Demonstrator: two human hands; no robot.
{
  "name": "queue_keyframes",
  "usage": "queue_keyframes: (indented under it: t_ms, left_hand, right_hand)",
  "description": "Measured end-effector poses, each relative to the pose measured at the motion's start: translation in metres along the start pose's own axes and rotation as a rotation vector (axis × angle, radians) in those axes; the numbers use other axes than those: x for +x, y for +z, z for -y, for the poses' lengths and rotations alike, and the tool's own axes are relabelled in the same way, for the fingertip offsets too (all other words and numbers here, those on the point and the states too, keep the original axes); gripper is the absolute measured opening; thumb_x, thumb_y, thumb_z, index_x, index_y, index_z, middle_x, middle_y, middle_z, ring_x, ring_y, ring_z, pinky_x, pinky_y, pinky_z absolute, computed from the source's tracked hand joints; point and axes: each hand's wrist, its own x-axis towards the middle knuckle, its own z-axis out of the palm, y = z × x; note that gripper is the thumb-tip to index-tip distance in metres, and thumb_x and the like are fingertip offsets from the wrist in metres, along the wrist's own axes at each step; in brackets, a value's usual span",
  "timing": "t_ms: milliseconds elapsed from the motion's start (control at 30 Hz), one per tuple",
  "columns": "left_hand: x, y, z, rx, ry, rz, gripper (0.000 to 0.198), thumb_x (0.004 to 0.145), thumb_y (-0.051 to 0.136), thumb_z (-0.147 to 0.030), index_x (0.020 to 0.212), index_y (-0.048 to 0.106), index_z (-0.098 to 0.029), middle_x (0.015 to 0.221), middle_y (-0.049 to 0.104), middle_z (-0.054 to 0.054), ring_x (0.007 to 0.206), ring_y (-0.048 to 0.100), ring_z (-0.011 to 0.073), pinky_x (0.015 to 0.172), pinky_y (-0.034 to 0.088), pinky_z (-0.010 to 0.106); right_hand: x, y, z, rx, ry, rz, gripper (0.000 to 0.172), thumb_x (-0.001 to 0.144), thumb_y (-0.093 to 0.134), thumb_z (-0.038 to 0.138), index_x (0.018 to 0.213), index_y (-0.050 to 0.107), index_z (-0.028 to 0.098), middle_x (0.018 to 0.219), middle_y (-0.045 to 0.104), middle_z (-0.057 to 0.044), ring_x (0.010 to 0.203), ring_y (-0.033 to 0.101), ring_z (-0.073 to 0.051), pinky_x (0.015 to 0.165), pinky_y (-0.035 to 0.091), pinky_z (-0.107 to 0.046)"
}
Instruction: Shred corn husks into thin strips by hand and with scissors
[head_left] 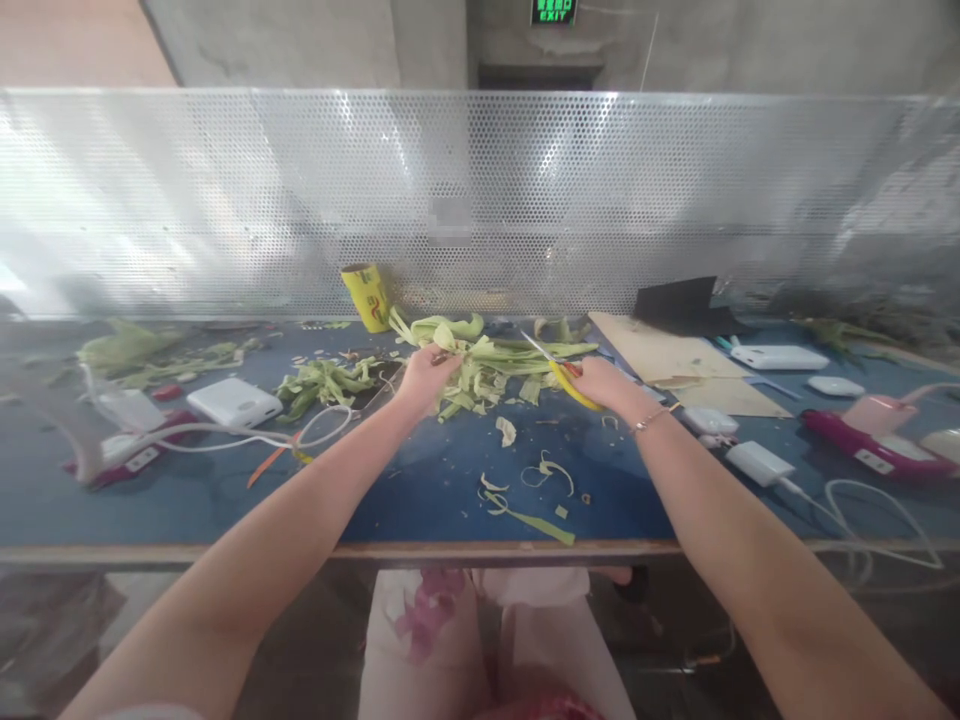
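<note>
My left hand (pixel 424 378) is closed on a bundle of pale green leaf strips (pixel 487 365) lying on the blue table (pixel 420 490). My right hand (pixel 600 385) grips yellow-handled scissors (pixel 559 370), their blades pointing left and up into the strips. Cut scraps and curled slivers (pixel 525 480) lie scattered on the table in front of both hands. A smaller heap of green strips (pixel 322 382) sits to the left of my left hand.
A yellow cup (pixel 367 297) stands by the perforated metal screen (pixel 480 200). White power banks (pixel 234 402), cables and a pink device (pixel 870 430) flank the hands. Cardboard sheets (pixel 675 365) lie at right. More leaves (pixel 142 355) lie far left.
</note>
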Motion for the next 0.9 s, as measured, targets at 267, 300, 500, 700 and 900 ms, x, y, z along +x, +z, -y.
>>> queue_keyframes:
  t_ms: [267,300,500,700,900]
  left_hand:
    - [0.006,-0.006,0.001,0.052,0.003,-0.010,0.032,0.056,0.074,-0.028,0.083,0.063,-0.015,0.071,0.064,0.002,0.065,0.060,0.0142,0.063,0.049,0.027]
    - [0.006,-0.005,0.000,0.045,-0.001,-0.010,0.032,0.056,0.074,-0.027,0.082,0.061,-0.015,0.070,0.063,0.001,0.063,0.059,0.0131,0.061,0.048,0.026]
    - [0.009,-0.007,-0.003,0.001,-0.078,-0.008,0.040,0.053,0.075,-0.022,0.083,0.051,-0.016,0.066,0.057,-0.003,0.056,0.056,0.0093,0.055,0.045,0.022]
    - [0.020,-0.021,0.004,0.107,-0.066,0.046,0.051,0.047,0.077,-0.018,0.091,0.050,-0.017,0.075,0.060,-0.001,0.063,0.059,0.0112,0.059,0.046,0.024]
    - [0.023,-0.025,0.011,0.145,0.035,0.134,0.049,0.051,0.076,-0.022,0.092,0.050,-0.017,0.078,0.063,0.000,0.064,0.059,0.0106,0.065,0.048,0.026]
  right_hand:
    - [-0.004,0.002,0.008,0.186,-0.241,-0.232,0.026,0.080,0.056,0.035,0.096,0.050,0.016,0.095,0.065,-0.012,0.083,0.061,-0.021,0.064,0.040,-0.025]
    - [-0.008,0.001,0.011,0.181,-0.260,-0.242,0.029,0.081,0.054,0.040,0.096,0.049,0.016,0.093,0.064,-0.012,0.080,0.061,-0.021,0.063,0.040,-0.026]
    - [-0.025,-0.007,0.023,0.138,-0.280,-0.169,0.046,0.080,0.049,0.054,0.104,0.044,0.015,0.096,0.064,-0.014,0.078,0.062,-0.024,0.057,0.039,-0.027]
    - [-0.028,-0.005,0.022,0.125,-0.360,-0.069,0.047,0.079,0.053,0.055,0.104,0.044,0.017,0.106,0.064,-0.015,0.092,0.062,-0.026,0.066,0.042,-0.026]
    - [-0.031,-0.004,0.026,0.088,-0.391,-0.050,0.047,0.079,0.048,0.060,0.101,0.043,0.019,0.102,0.066,-0.012,0.086,0.063,-0.025,0.060,0.039,-0.026]
